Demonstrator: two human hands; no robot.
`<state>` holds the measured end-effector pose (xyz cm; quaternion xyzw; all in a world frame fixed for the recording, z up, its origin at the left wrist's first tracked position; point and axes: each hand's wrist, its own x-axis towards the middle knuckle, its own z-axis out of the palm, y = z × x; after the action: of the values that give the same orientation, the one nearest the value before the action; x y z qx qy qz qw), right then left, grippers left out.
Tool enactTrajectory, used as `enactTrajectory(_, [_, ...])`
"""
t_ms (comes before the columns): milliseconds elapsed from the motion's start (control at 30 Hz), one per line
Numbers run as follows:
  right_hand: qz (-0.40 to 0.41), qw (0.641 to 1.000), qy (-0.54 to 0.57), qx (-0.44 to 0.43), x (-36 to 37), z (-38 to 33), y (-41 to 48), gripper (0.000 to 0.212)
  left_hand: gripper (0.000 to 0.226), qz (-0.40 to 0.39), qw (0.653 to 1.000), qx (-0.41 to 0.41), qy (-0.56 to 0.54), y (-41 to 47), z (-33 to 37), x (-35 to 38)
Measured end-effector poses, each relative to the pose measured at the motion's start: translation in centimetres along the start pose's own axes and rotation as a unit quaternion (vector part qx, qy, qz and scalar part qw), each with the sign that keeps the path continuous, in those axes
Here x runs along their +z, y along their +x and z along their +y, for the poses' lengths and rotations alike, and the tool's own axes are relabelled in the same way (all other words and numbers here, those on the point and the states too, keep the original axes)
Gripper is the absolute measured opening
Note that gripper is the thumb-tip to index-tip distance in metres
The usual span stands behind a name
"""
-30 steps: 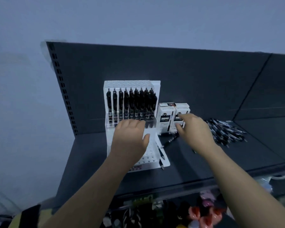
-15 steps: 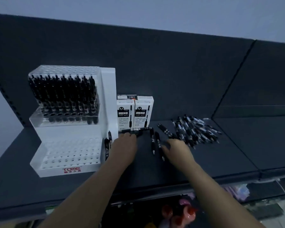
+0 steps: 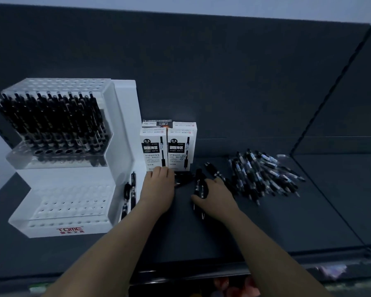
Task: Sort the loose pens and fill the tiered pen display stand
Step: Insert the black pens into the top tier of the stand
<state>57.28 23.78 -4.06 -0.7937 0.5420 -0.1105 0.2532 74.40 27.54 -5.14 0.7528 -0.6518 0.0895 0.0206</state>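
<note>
The white tiered display stand (image 3: 120, 125) is at the left; black pens (image 3: 51, 123) fill its upper tier, and the lower tier (image 3: 73, 206) shows open holes. A pile of loose black pens (image 3: 263, 174) lies to the right. My left hand (image 3: 159, 187) is palm down at the foot of two pen boxes, fingers curled over a dark pen (image 3: 182, 179) that sticks out to its right. My right hand (image 3: 217, 200) grips a few black pens (image 3: 199, 185) between thumb and fingers, their tips poking out below the thumb.
Two white pen boxes (image 3: 153, 148) stand upright against the dark back panel, with more boxes behind them. Two pens (image 3: 130, 191) lie along the stand's right side. The dark shelf (image 3: 266, 232) ends in a front edge near me, with goods on the level below.
My left hand left the stand and dropped to the shelf by the boxes. My right hand came down from the boxes and closed round pens lying left of the pile.
</note>
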Motion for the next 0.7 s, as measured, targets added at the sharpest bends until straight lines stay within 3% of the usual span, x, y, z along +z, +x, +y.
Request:
enactTrajectory(167, [0.003,1.000,0.025,-0.003,0.1,0.3,0.0,0.046,0.019,-0.002,1.000,0.003,0.015,0.3,0.4,0.4])
enactTrajectory(267, [0.003,0.999,0.036,0.001,0.2,0.3,0.0,0.048,0.026,-0.083,0.996,-0.037,-0.019,0.4,1.7,-0.3])
enactTrajectory(400, [0.001,1.000,0.029,-0.012,0.2,0.2,0.0,0.035,0.023,-0.159,0.981,-0.067,-0.086,-0.5,2.7,-1.6])
enactTrajectory(600, [-0.014,0.999,-0.010,-0.036,1.1,-0.9,-0.3,0.022,0.021,-0.098,0.975,-0.167,-0.112,-3.6,1.1,-2.3])
enactTrajectory(700, [-0.019,1.000,-0.010,-0.017,1.2,-1.5,-0.3,0.028,0.028,-0.052,0.974,-0.220,-0.017,-5.1,-0.5,-2.3])
